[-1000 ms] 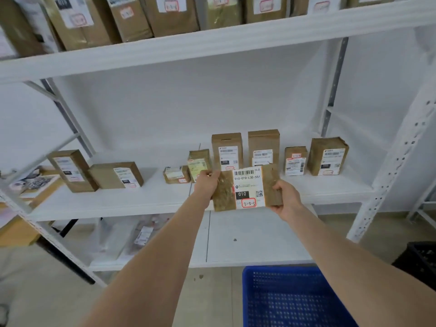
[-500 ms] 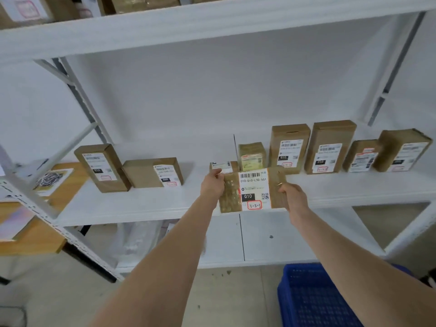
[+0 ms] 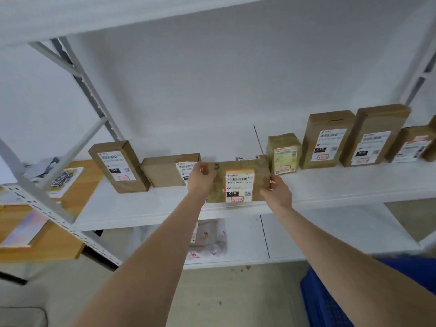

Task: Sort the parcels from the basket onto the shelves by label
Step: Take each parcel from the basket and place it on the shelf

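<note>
Holding the brown parcel (image 3: 237, 184) upright by its two short sides, the left grip (image 3: 201, 176) curls its fingers over the top left corner, and the right grip (image 3: 277, 192) pinches the right edge. The printed face is turned toward the camera. The parcel is low over the front of the middle shelf (image 3: 141, 210); I cannot tell whether it touches the board. A flat box (image 3: 165, 169) lies at its 9 o'clock, a taped parcel (image 3: 283, 152) at 1 o'clock and the blue basket (image 3: 330, 303) at 5 o'clock.
</note>
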